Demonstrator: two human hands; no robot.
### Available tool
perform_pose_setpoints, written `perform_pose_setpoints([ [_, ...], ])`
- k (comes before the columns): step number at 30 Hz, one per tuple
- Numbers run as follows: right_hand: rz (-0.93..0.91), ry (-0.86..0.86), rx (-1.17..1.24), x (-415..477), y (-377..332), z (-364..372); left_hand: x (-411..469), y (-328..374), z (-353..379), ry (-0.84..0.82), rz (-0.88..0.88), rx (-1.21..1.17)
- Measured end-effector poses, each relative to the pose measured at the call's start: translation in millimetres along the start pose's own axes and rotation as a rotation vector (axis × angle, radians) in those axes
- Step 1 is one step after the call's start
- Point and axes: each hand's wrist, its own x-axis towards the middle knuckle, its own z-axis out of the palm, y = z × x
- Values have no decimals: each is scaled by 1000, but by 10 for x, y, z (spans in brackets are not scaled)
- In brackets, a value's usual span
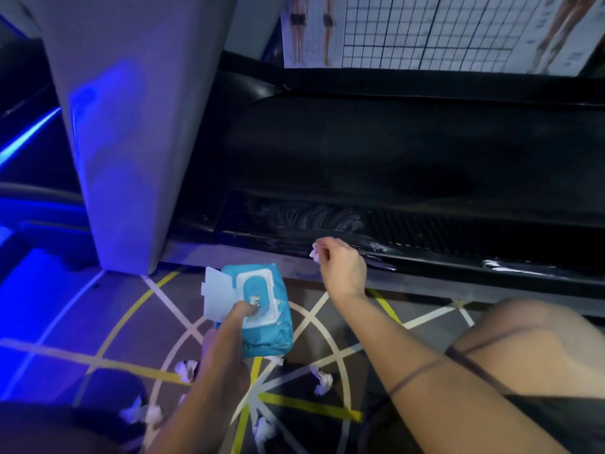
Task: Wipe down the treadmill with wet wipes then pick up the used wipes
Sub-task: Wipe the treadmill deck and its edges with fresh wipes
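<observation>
Now, wipe (315,253) in R hand (342,270) pinch by treadmill rail (458,268); pack (266,332) in L hand (226,348).

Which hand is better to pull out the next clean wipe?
Probably the left hand: it holds the wipe pack, one finger at the open flap. The right hand is busy pinching a crumpled wipe beside the treadmill.
</observation>
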Motion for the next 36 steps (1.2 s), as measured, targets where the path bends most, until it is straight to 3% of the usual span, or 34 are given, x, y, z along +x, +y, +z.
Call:
perform_pose_setpoints([
  [3,-162,-84,-154,-26,88,61,-1,-10,14,-3,-16,5],
  [10,-280,-145,-211,14,195,34,58,-2,-9,27,-17,10],
  [24,-261,-52,-317,-5,593,-312,112,-9,58,24,-31,-14],
  [30,-129,38,-337,-85,925,-599,169,-103,143,9,-61,-4],
  [36,-174,64,-319,-143,675,-493,168,-127,232,-29,-67,44],
])
